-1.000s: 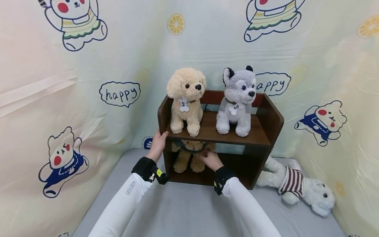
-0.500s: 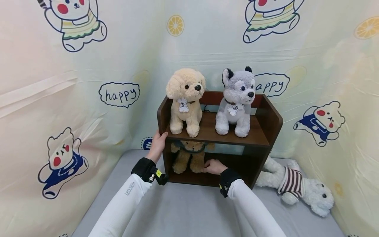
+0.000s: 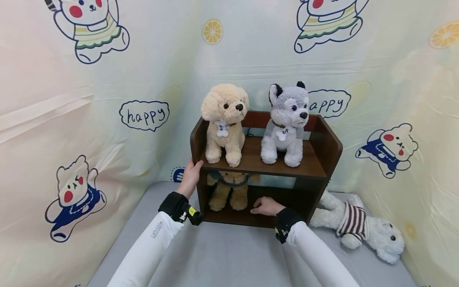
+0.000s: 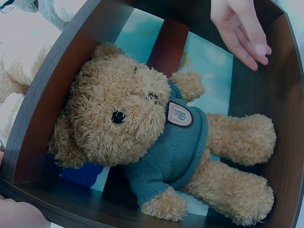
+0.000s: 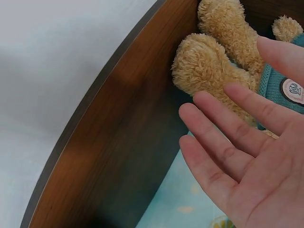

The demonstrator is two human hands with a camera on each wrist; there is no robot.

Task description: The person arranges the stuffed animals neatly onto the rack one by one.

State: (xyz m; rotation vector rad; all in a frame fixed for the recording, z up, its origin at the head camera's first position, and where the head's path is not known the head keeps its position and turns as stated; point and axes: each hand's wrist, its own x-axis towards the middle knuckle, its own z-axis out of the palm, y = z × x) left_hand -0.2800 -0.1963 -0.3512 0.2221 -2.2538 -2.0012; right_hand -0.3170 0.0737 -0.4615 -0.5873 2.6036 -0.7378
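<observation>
My left hand (image 3: 190,177) grips the left side of a dark brown two-tier shelf (image 3: 263,170), thumb at the front edge of the upper board and the other fingers hidden behind the side panel. A tan teddy bear (image 4: 114,114) in a teal sweater sits on the lower tier at the left, its head partly hidden under the upper board in the head view. To the right of the bear's legs is my right hand (image 3: 267,206), apart from the bear and holding nothing. Its fingers (image 5: 223,142) are loosely extended in the right wrist view.
On the upper tier sit a cream plush dog (image 3: 226,119) and a grey plush husky (image 3: 285,123), both with bone-shaped tags. A white plush toy (image 3: 358,223) in a striped shirt lies right of the shelf on the grey surface (image 3: 229,255). Patterned cloth walls (image 3: 107,79) surround it.
My right hand has moved from the bear's body down past its leg and off to the right, losing contact. The left hand stays on the shelf's side.
</observation>
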